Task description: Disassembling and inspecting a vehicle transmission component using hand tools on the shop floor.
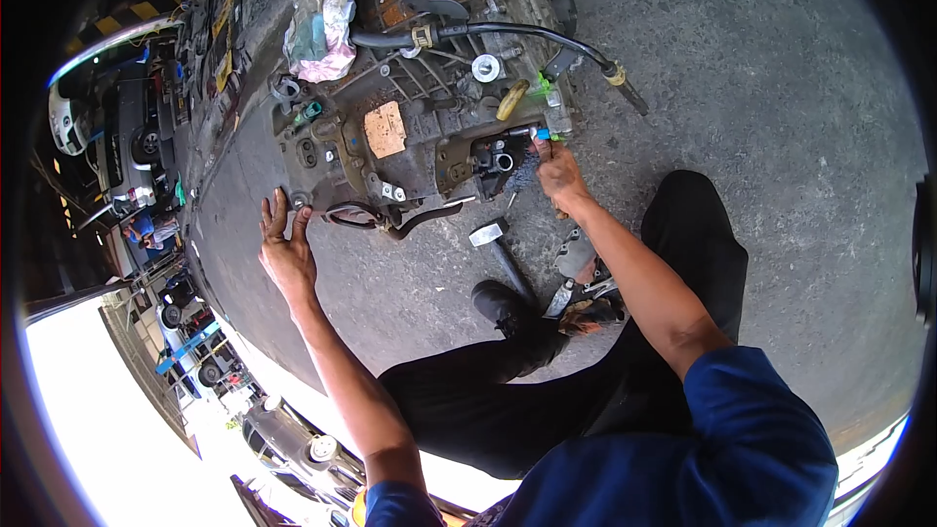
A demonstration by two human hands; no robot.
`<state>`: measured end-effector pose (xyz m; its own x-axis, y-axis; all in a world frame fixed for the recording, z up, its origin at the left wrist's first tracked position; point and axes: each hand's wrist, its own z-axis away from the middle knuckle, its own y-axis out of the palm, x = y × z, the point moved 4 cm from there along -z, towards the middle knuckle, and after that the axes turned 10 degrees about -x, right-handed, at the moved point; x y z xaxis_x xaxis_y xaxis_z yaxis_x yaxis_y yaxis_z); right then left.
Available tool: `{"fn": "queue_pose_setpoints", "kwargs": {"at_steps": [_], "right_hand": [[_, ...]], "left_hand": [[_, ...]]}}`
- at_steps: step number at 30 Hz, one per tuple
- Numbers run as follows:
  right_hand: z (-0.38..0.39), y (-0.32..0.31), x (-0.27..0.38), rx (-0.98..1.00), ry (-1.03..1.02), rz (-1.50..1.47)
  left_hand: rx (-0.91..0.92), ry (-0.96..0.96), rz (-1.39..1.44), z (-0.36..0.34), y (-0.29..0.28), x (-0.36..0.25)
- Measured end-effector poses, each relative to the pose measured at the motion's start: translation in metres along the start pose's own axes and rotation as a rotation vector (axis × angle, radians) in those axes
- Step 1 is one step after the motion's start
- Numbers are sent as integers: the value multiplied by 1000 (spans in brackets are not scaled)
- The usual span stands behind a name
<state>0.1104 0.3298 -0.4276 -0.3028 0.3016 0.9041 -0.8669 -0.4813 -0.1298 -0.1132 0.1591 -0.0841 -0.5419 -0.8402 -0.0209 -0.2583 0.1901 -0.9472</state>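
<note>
A large greasy gearbox housing [420, 122] lies on the ground in front of me. My right hand [561, 181] is closed at its near right corner, on a tool with a blue end [543, 135]. A dark bar with a shiny tip reaches from there leftward along the housing; most of the tool is hidden by my fingers. At the housing's near left edge is my left hand [288, 249], fingers apart and holding nothing. Its fingertips rest beside a round metal fitting [300, 200]. A black hose [488, 29] runs across the housing's far side.
A hammer [493, 239] lies on the concrete by my shoe [503, 307]. Metal parts and tools [581, 278] are beside my knee. A crumpled plastic bag [320, 15] sits on the housing's far left. Parked vehicles [127, 137] stand farther off to the left.
</note>
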Motion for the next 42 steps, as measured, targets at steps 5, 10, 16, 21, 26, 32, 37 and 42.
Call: {"fn": "queue_pose_setpoints", "kwargs": {"at_steps": [5,10,16,21,26,32,37,42], "right_hand": [[-12,-7,-27,59,-12,37],[20,-3,-4,114,-253,70],[8,6,-11,238,0,41],[-3,-7,-11,75,-206,214],[18,7,-4,147,40,213],[-1,2,-17,103,13,213],[11,11,-8,162,163,169],[4,10,-3,99,226,161]], "left_hand": [[-34,70,63,2,-1,-7],[-13,91,57,17,-1,13],[-116,127,99,18,-11,19],[-209,164,101,15,3,6],[-225,164,53,25,-3,22],[-201,169,63,19,0,14],[-201,165,-8,24,2,25],[-192,172,9,20,1,19]]}}
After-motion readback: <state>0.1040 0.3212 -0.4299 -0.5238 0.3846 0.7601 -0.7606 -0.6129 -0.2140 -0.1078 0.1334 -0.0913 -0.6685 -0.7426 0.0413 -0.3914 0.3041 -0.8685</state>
